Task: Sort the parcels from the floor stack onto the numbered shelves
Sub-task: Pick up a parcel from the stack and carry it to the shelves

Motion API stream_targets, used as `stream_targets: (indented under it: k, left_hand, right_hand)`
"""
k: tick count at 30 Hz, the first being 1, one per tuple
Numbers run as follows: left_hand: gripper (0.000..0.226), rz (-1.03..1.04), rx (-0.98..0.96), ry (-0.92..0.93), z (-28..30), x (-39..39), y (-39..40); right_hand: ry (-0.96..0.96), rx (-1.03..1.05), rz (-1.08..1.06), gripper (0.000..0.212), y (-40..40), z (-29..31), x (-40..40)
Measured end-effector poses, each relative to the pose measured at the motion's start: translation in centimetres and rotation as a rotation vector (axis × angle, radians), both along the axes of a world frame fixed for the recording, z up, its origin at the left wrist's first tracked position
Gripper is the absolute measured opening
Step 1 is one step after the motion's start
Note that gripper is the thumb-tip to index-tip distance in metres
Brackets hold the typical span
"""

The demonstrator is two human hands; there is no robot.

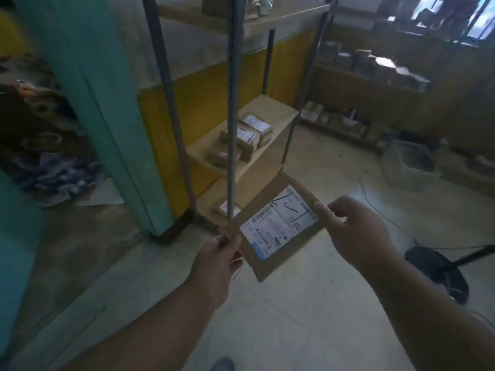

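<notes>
Head view, looking down and fwd: biggest thing is the metal shelving rack [233,103] w/ board shelves, just ahead and left of centre; its mid shelf [278,113] carries a few small labelled boxes [250,133], and one more labelled box [227,208] sits on the lowest board. A teal pillar [107,116] stands left of the rack, a second rack [375,84] w/ more goods at back right, a black fan base [439,271] on the floor at right. No shelf numbers legible at this blur. The parcel [273,226] is in the air in front of the rack's lower levels, held between both hands, label [278,223] side up, w/ black marker strokes I can't read for sure. Left hand [214,266] pinches its near-left corner, thumb on top; right hand [359,234] grips the far-right edge, fingers curled round it. Judging by shape: flat cardboard mailer, prob. light and fairly stiff, not slippery, may flex if squeezed mid-panel. Best hold is by opposite edges or corners as now, keeping thumbs off the label so it stays readable; one hand should do for placing it.
</notes>
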State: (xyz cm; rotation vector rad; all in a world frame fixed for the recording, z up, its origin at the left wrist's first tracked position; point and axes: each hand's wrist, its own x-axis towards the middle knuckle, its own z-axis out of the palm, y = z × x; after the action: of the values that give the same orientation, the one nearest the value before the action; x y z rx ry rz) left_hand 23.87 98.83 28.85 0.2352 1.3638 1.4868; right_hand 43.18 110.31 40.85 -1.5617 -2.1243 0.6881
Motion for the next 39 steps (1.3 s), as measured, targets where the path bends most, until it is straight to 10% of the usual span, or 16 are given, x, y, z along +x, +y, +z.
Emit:
stream_targets:
  k: [8, 18, 26, 39]
  left_hand:
    - [0.041, -0.327, 0.086, 0.068, 1.7, 4.3, 18.4]
    - [0.019, -0.041, 0.036, 0.182, 0.6, 6.3, 38.2]
    - [0.017, 0.109, -0.104, 0.226, -1.0, 1.7, 50.0]
    - [0.013, 0.217, -0.308, 0.545, 0.2, -8.4, 72.8]
  right_hand:
    - [0.065, -0.114, -0.165, 0.042, 14.4, -2.7, 7.4]
    - [-0.057, -0.304, 0.159, 0.069, 37.9, -2.8, 8.8]
    - [0.217, -0.426, 0.230, 0.048, 54.2, -7.7, 1.6]
    - [0.051, -0.424, 0.291, 0.037, 77.8, -9.0, -8.6]
